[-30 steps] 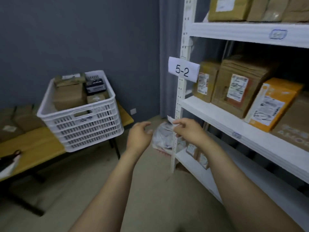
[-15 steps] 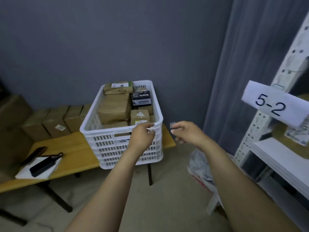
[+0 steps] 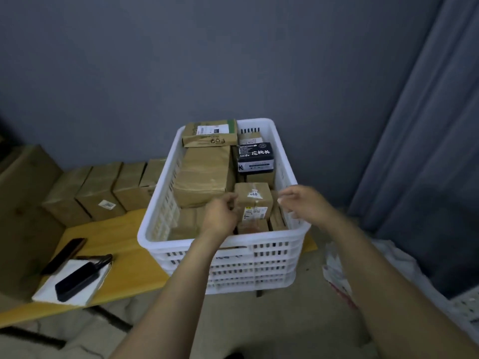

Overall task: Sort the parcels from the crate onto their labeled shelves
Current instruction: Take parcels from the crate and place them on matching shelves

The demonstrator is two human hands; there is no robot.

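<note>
A white plastic crate [image 3: 261, 257] stands on the yellow table, filled with several parcels. A small brown box [image 3: 255, 196] with a white sticker sits on top at the front right. Behind it lies a black box [image 3: 255, 156] with white lettering; a large brown box [image 3: 204, 177] and a flat labelled box [image 3: 210, 132] fill the left and back. My left hand [image 3: 220, 215] hovers at the small box's left edge, fingers loosely curled, holding nothing. My right hand [image 3: 304, 203] is just right of that box over the crate's rim, fingers relaxed.
The yellow table [image 3: 114, 229] carries a white notepad [image 3: 46, 291] with a black device [image 3: 77, 281] on it. A row of brown cartons [image 3: 103, 187] lines the wall at left. A white plastic bag [image 3: 344, 268] lies on the floor at right, beside a grey curtain [image 3: 425, 151].
My view swung left from the shelf marked 5-2 to the crate. Both hands moved forward over the crate's front and now flank the small brown box.
</note>
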